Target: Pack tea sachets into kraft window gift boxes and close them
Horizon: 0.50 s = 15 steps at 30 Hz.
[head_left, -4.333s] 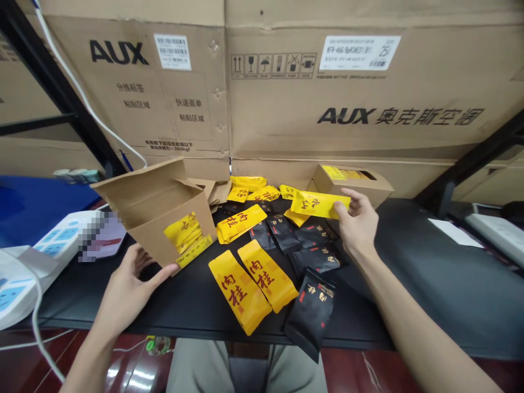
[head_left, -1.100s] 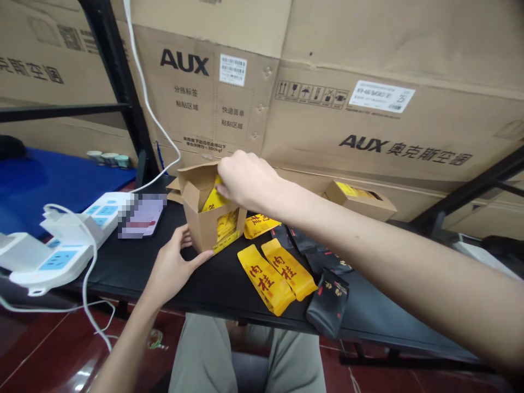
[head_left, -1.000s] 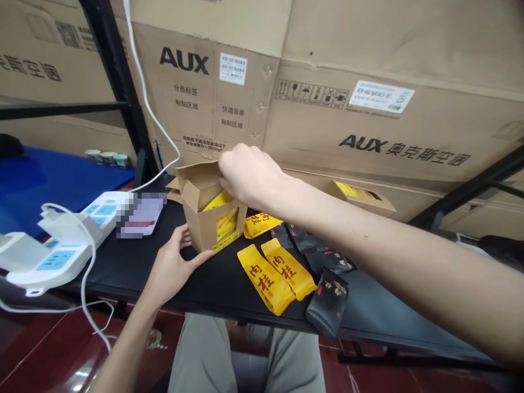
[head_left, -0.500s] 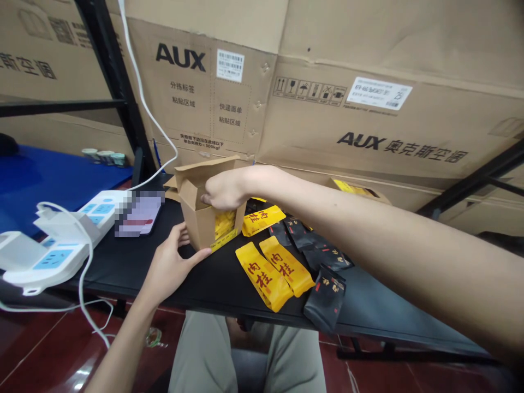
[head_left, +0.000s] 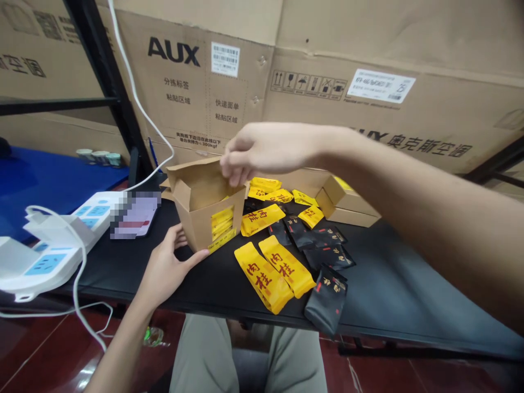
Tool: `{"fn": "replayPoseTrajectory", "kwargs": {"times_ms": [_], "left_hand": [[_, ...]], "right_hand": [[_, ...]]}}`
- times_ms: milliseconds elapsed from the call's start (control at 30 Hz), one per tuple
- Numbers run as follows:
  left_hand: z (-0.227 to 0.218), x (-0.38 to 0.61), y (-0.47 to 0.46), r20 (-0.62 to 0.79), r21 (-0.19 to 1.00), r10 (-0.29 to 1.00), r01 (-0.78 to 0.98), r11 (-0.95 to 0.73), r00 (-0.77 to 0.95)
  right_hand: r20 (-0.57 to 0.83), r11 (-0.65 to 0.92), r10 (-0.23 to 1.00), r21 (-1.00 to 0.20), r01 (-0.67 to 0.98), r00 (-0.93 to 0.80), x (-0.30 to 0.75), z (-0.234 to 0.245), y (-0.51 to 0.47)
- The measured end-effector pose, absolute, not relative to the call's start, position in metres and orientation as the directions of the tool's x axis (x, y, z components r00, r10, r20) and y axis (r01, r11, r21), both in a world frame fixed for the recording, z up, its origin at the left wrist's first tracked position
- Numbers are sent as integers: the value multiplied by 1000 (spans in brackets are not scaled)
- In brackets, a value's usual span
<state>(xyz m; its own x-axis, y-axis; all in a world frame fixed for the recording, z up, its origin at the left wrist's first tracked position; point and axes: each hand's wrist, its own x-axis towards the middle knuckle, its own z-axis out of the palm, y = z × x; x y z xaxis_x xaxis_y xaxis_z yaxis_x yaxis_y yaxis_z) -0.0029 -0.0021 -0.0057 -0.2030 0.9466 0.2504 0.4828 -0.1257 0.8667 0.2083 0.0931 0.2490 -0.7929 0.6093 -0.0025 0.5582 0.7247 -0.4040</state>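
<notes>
A brown cardboard box (head_left: 196, 224) stands upright on the black table with its top flaps raised. Yellow packets (head_left: 222, 222) show through its side window. My left hand (head_left: 174, 265) grips the box's lower corner, thumb at the front edge and fingers around the left side. Over the box's right rim hangs my right hand (head_left: 249, 155), its fingers loosely bent and nothing visible in them. To the right of the box lie two yellow packets (head_left: 262, 275) side by side, with a black packet (head_left: 327, 300) beside them at the table's front edge.
More yellow packets (head_left: 278, 195) and black packets (head_left: 301, 232) lie behind. A second brown box (head_left: 356, 210) stands back right. On the left are a white power strip (head_left: 53, 256) with cables and a phone (head_left: 137, 215). Large AUX cartons (head_left: 237, 22) form the back wall.
My right hand has risen out of the box and moved right, uncovering the window and the packets behind. My left hand keeps its hold on the box. The view has shifted slightly.
</notes>
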Motion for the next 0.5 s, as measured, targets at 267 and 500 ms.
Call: {"fn": "replayPoseTrajectory", "kwargs": {"times_ms": [267,500], "left_hand": [[-8,-4,-2,233,867,946,488,-99,-223],[-6,-5,-2,200,868,950,494,-59,-238]], "right_hand": [[103,456,884,30,889,-457,307,222,137],[-101,170,983,220,961,-151,351,135,154]]}}
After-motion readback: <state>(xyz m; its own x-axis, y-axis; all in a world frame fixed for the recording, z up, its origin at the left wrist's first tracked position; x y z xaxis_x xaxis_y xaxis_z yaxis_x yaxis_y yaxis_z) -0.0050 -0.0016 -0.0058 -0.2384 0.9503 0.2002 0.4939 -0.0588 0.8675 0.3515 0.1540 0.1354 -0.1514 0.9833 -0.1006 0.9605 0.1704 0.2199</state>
